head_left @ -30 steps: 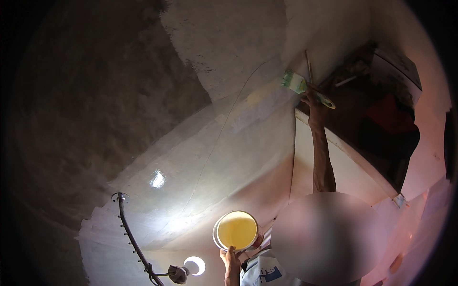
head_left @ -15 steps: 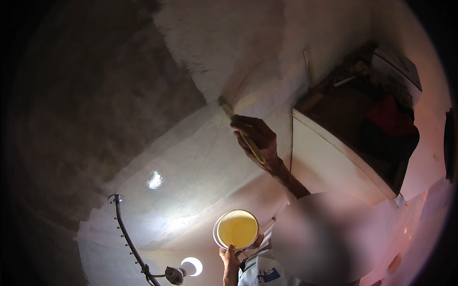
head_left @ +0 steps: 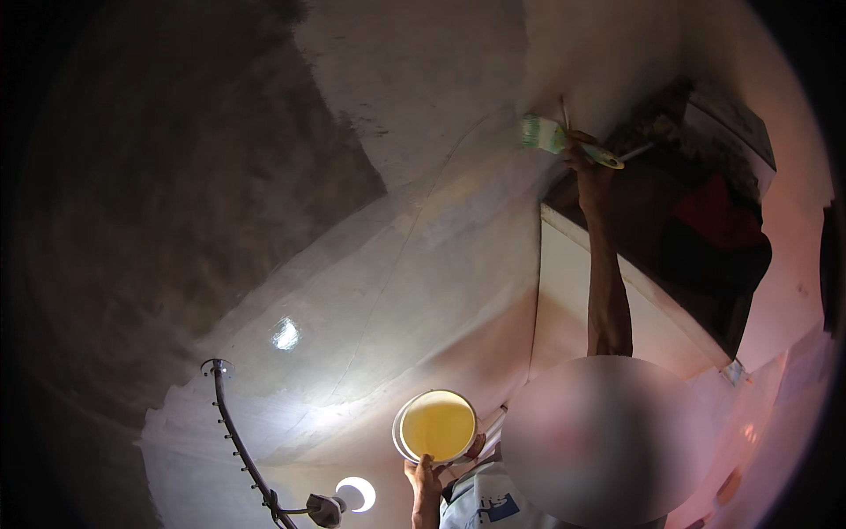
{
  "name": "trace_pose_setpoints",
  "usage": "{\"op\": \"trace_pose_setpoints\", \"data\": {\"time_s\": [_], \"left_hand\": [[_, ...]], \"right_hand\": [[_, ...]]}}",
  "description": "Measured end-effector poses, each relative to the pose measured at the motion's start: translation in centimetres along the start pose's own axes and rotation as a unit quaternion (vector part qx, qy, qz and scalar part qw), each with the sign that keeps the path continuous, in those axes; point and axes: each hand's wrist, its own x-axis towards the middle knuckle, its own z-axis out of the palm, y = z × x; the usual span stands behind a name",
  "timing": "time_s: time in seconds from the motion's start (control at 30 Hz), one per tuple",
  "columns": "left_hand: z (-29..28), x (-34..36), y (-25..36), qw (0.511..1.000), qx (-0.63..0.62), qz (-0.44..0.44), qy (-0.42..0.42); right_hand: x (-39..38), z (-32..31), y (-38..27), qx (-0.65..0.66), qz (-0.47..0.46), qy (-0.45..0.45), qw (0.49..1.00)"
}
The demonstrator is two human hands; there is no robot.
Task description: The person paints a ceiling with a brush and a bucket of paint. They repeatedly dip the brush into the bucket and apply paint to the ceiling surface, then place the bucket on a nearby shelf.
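Your brush (head_left: 545, 134) is back across the plaster (head_left: 414, 264), just above the ledge (head_left: 573, 273)'s left corner, so work seems to shift there! Your right hand (head_left: 585, 155)'s grip closes round its handle; your left hand (head_left: 426, 476) clasps the tub (head_left: 438, 425), below-left of the ledge.

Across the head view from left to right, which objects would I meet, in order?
Dark curved metal rod → glowing white lamp → round white bucket with yellow inside → flat green-and-white paintbrush → red cloth-like bundle.
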Motion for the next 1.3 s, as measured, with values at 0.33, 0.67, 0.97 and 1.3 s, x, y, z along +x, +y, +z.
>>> {"op": "trace_pose_setpoints", "data": {"time_s": [0.33, 0.67, 0.97, 1.3], "left_hand": [[-0.1, 0.1, -0.3, 1.000, 0.002, -0.018, 0.020], [0.8, 0.0, 0.5, 0.999, 0.034, -0.026, -0.015], [0.8, -0.2, 0.6, 1.000, 0.016, -0.022, -0.006], [0.3, -0.2, -0.1, 0.999, 0.004, -0.032, 0.001]], "right_hand": [[-11.1, 10.6, -4.4, -0.143, -0.195, -0.062, 0.968], [-15.7, 12.4, -5.8, -0.020, -0.124, -0.192, 0.973], [-4.8, 0.3, 1.7, -0.011, 0.040, -0.031, 0.999], [-8.8, 4.2, 1.0, -0.163, -0.234, -0.053, 0.957]]}}
